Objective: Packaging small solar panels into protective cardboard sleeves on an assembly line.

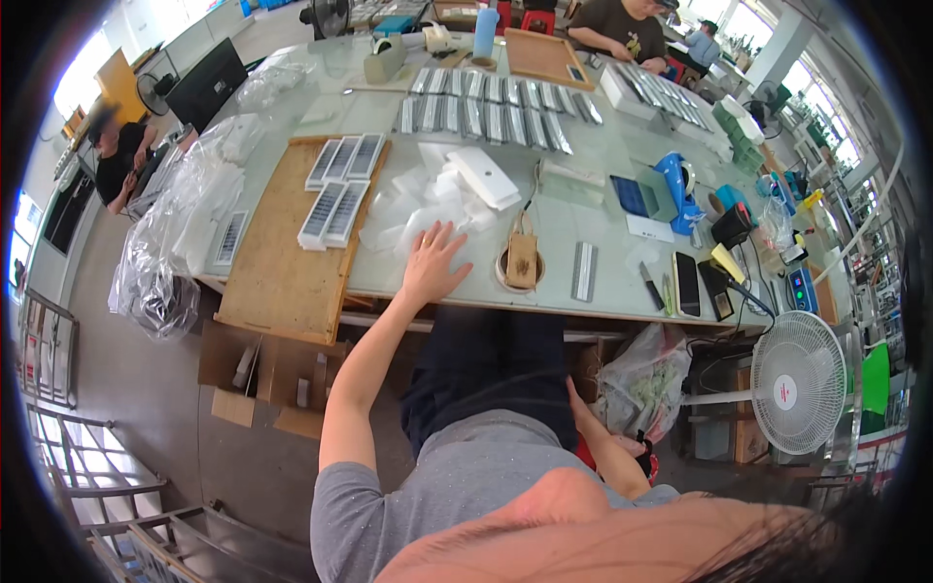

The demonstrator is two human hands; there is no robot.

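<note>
My left hand [434,265] lies flat near the table's front edge with its fingers spread. Its fingertips reach the near side of a loose pile of thin, translucent white sheets or bags [418,206]. On the far side of that pile rests a white flat box [483,178]. My right hand [575,396] hangs low beside my right thigh, below the tabletop; its fingers are mostly hidden. Right of my left hand, a brown block [522,260] sits over a round holder. Farther right lies a single silver-grey strip-shaped piece [584,272].
A wooden board [277,248] at left carries several white trays [333,216]. Rows of silver strips [486,107] lie toward the back. A blue tape dispenser [680,194], a phone [686,284] and a white fan [799,382] are at right. A co-worker [622,34] sits across the table.
</note>
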